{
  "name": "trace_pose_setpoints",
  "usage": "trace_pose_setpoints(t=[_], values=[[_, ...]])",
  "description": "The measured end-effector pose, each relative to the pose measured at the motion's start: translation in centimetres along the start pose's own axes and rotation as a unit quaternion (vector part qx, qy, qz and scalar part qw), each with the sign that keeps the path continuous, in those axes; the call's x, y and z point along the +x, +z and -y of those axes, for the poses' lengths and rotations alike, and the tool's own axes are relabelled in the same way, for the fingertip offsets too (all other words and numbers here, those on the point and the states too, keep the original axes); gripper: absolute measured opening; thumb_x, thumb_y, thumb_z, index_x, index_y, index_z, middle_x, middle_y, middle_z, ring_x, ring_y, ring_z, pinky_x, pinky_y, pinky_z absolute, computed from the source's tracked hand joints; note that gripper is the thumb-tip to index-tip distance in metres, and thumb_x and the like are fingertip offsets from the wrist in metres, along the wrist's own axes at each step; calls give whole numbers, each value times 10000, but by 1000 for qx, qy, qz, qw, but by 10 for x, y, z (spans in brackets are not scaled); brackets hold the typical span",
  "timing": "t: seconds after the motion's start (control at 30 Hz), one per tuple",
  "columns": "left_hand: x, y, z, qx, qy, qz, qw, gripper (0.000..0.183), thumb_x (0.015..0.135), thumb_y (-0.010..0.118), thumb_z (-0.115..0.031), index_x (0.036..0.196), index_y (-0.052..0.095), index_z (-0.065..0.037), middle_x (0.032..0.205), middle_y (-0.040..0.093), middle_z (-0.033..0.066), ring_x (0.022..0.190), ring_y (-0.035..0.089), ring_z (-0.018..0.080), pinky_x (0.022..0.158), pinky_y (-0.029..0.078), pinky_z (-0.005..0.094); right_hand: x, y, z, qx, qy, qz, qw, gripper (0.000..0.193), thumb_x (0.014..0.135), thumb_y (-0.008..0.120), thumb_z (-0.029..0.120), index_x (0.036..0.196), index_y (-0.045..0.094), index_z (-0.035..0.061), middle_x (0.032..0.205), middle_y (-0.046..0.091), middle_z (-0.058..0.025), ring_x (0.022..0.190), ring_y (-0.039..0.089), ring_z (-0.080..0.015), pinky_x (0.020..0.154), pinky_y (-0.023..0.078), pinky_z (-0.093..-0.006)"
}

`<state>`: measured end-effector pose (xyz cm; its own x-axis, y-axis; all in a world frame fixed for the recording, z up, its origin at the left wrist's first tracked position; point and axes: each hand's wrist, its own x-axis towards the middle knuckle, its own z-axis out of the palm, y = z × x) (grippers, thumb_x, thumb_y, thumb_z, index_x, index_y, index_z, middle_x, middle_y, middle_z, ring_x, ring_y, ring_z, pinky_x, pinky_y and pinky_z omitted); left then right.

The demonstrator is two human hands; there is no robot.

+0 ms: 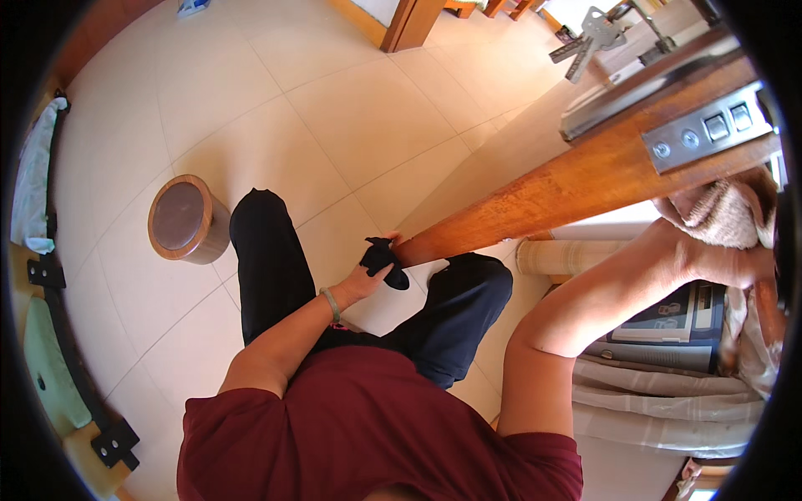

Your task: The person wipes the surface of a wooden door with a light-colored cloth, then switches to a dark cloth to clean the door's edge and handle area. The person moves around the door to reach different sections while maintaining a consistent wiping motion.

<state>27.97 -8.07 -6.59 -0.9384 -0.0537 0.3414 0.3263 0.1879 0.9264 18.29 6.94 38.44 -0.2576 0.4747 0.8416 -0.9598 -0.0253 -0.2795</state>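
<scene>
Between my knees, my left hand point(361, 285), a bangle on its wrist, is closed around a black cloth point(383, 260). The cloth presses against the lower part of the edge of a wooden door point(518, 196). My right arm reaches out to the right, past the door edge. My right hand point(728, 262) is beside a beige-brown towel point(728, 210), close under the door's metal lock plate point(710, 129). Its fingers are hidden at the dark rim of the view, so its grip does not show. Keys point(595, 37) hang on the door's far side.
A round wooden stool point(185, 219) with a brown top stands on the tiled floor to my left. On the right are a rolled mat point(564, 256), a dark blue box point(668, 330) and a pale striped curtain point(660, 397). A wooden door frame point(409, 25) rises at the back.
</scene>
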Motion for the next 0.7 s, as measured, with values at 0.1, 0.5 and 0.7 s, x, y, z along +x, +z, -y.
trace_pose_setpoints(t=[0.1,0.5,0.7], values=[[6,-2,-13,-48,30,-52,997,486,914,491,-134,1369,358,-28,1246,496,145,1114,503,247,990,381,350,-6,7,2,-13,-1,-14,1000,305,817,535,287,927,660,31,892,678,-127,772,689,-210,708,593,-333],[149,-86,-213,217,351,-159,897,459,909,483,-121,1351,421,-12,708,586,135,603,562,207,660,471,308,-5,44,-8,-33,-183,106,977,272,793,576,111,742,312,158,667,276,28,540,371,-75,562,478,-260],[171,-91,-267,322,414,-159,836,437,866,539,-81,1302,522,-101,888,639,141,822,627,247,840,489,361,-26,46,-4,143,20,159,977,152,847,592,208,880,525,77,773,554,-17,675,598,-118,667,548,-275]])
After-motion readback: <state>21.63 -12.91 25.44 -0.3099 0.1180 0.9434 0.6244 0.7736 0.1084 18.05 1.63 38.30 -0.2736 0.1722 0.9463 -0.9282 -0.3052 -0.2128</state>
